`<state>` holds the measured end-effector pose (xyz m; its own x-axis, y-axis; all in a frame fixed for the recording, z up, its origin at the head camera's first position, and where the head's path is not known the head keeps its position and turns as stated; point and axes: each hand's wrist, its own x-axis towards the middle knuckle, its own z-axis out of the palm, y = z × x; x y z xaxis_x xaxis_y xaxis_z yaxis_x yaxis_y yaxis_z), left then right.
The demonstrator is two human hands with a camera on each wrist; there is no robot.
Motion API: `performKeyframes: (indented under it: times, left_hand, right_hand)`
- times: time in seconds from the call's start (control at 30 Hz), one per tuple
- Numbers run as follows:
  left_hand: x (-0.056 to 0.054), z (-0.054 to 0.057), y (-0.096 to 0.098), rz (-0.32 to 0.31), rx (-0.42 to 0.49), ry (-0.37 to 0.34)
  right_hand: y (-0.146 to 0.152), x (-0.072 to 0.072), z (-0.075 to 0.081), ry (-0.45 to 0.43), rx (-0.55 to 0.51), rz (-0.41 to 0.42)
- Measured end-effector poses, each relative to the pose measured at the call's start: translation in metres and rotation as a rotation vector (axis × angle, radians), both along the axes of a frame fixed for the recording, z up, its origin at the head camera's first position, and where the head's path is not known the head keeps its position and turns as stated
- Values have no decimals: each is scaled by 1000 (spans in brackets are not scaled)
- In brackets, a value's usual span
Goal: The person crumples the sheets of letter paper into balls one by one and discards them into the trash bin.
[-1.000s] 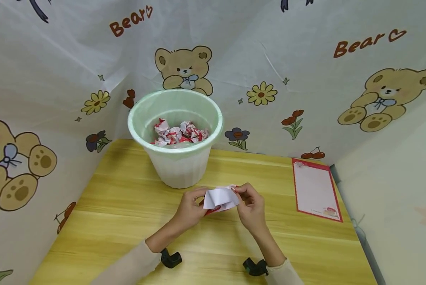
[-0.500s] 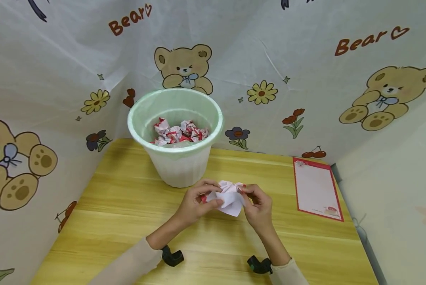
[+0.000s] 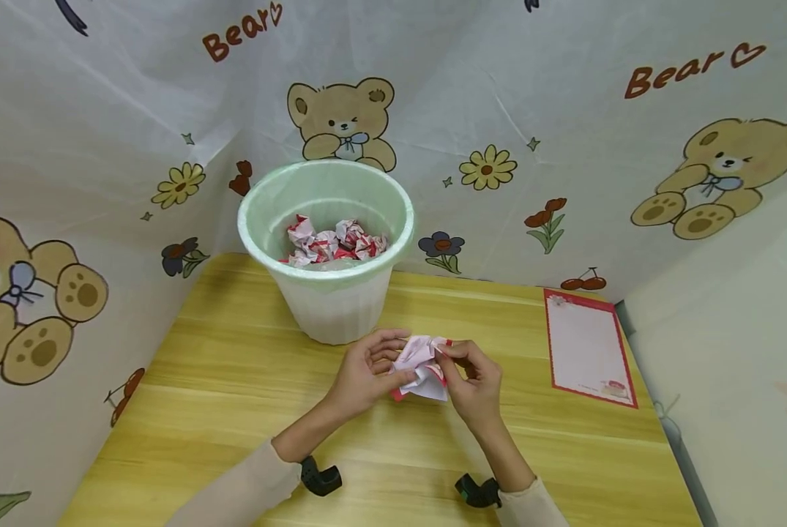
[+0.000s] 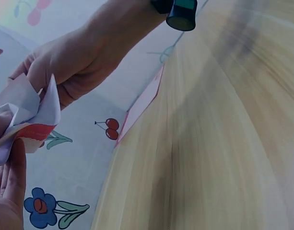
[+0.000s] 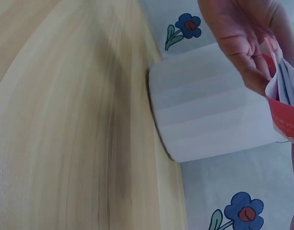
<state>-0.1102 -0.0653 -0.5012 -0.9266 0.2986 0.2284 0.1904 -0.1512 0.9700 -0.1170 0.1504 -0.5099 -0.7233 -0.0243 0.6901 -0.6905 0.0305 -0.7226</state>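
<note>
A partly crumpled sheet of paper (image 3: 422, 359), white with red borders, is held above the table between both hands. My left hand (image 3: 360, 375) pinches its left side, thumb in front and fingers behind. At the opposite side, my right hand (image 3: 477, 384) pinches the paper between thumb and fingers. In the left wrist view, folds of the paper (image 4: 46, 108) stand up between the hands. Printed lettering shows on the red border of the paper (image 5: 287, 117) in the right wrist view.
Behind the hands stands a pale green and white bucket (image 3: 340, 307) with several crumpled paper balls (image 3: 323, 245) inside. A flat red-bordered sheet (image 3: 591, 351) lies at the right on the wooden table (image 3: 235, 395). A bear-printed cloth (image 3: 433, 58) hangs behind.
The paper has gone from a folded shape to a more crumpled one. Both hands have shifted slightly right and changed their hold on it, and the left fingers have spread more.
</note>
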Motion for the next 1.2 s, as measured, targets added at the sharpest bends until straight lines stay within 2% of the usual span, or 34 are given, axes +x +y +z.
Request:
performKeyframes:
  times: [0.1, 0.17, 0.37, 0.53, 0.67, 0.73, 0.9, 0.97, 1.07, 1.2]
  left_hand:
    - [0, -2, 0, -26, 8, -20]
    - [0, -5, 0, -25, 0, -7]
    - [3, -13, -4, 71, -76, 78]
    - [4, -14, -7, 149, -133, 100]
    - [2, -15, -11, 172, -139, 113]
    - [1, -15, -12, 156, -125, 117]
    - [3, -15, -10, 43, -107, 91]
    - [5, -15, -9, 18, -119, 83]
    - [8, -16, -6, 18, -139, 82]
    - [11, -17, -4, 46, -144, 97]
  right_hand:
    - [1, 2, 1, -27, 1, 17]
    - [1, 3, 2, -43, 11, 37]
    - [-1, 6, 9, -87, 89, 61]
    - [1, 8, 10, -168, 154, 115]
    - [6, 9, 8, -226, 220, 174]
    - [8, 10, 7, -237, 241, 186]
    - [10, 8, 6, -201, 232, 152]
    - [10, 6, 6, -187, 218, 137]
    - [11, 5, 7, -187, 199, 130]
    - [11, 3, 7, -144, 154, 160]
